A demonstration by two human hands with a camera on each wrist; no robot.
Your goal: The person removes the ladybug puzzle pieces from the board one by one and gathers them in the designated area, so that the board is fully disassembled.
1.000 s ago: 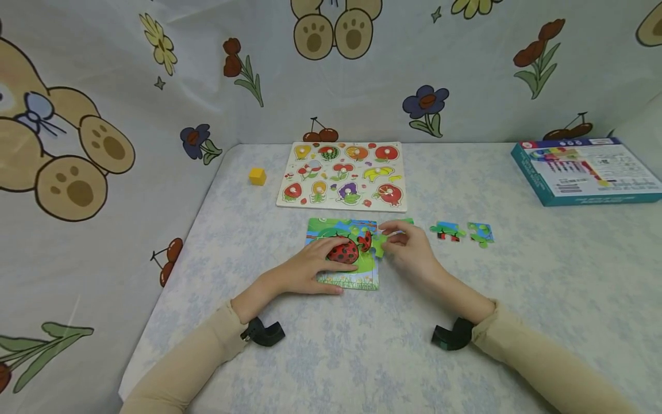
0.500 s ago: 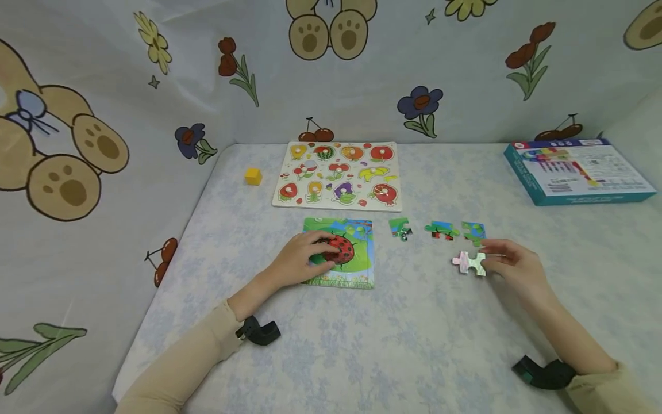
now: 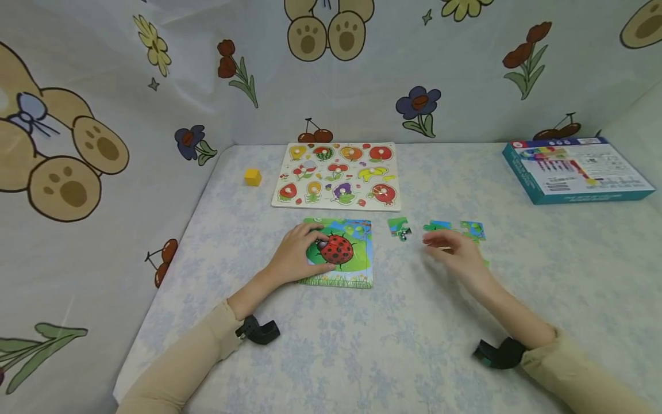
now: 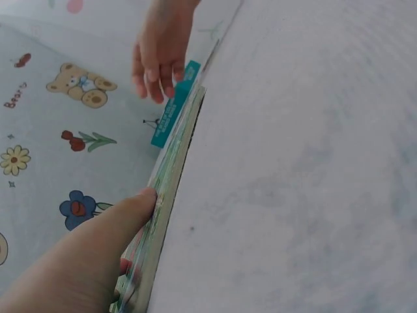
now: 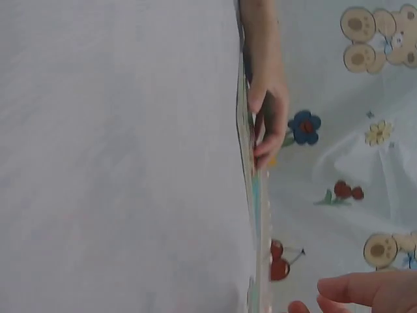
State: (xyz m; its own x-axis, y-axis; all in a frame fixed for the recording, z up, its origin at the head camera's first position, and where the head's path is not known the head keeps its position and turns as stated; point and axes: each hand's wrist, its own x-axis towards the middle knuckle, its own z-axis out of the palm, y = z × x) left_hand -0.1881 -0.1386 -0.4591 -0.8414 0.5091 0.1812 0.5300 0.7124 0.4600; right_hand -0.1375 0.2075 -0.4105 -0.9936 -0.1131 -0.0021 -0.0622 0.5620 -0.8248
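Observation:
A square ladybug jigsaw puzzle lies on the table in the head view. My left hand rests on its left side, fingers and thumb spread; in the left wrist view the thumb touches the puzzle's surface. My right hand hovers to the right of the puzzle, fingers loosely bent and holding nothing. Near it lie loose puzzle pieces: a green one to its left, a blue-green one partly behind its fingertips, and another behind it. A green bit of a piece shows past the hand.
A wooden fruit peg board lies behind the puzzle. An orange cube stands left of it. At the back right is a flat teal-edged box. A printed cloth hangs at the table's rear edge.
My right hand carried a puzzle piece from the puzzle's right edge to the right, let go of it, and came back left without it. My left hand has stayed on the puzzle.

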